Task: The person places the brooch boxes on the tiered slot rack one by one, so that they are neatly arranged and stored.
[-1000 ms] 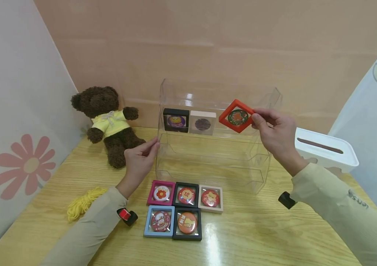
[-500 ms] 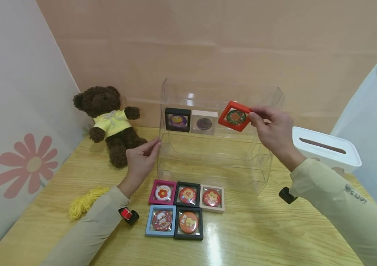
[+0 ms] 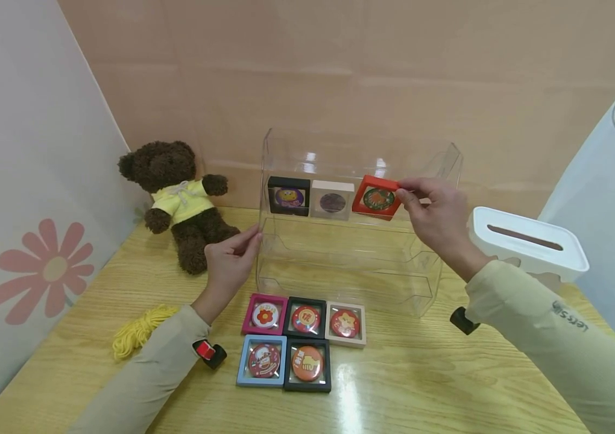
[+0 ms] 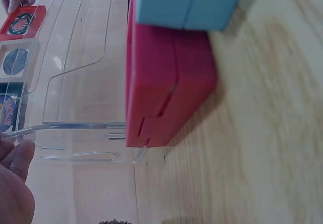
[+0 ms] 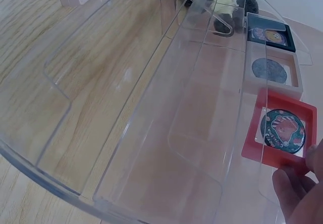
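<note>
My right hand (image 3: 435, 214) pinches the right side of a red square display frame (image 3: 377, 198) with a dark green round badge inside. The frame stands slightly tilted on the top tier of a clear acrylic display rack (image 3: 340, 259). To its left on that tier are a white frame (image 3: 332, 200) and a black frame (image 3: 289, 196) with a purple badge. In the right wrist view the red frame (image 5: 280, 128) sits behind the tier's clear front lip, close beside the white one. My left hand (image 3: 230, 265) pinches the rack's left side edge between thumb and fingers.
Several framed badges lie on the wooden table before the rack: pink (image 3: 264, 314), black (image 3: 305, 317), cream (image 3: 345, 324), blue (image 3: 262, 360), and another black frame (image 3: 307, 364). A teddy bear (image 3: 182, 205) and yellow cord (image 3: 141, 330) are left; a white tissue box (image 3: 530, 241) is right.
The right hand has moved left and lowered the red frame onto the top tier, turning it from a diamond angle to nearly upright. The left hand keeps its hold on the rack.
</note>
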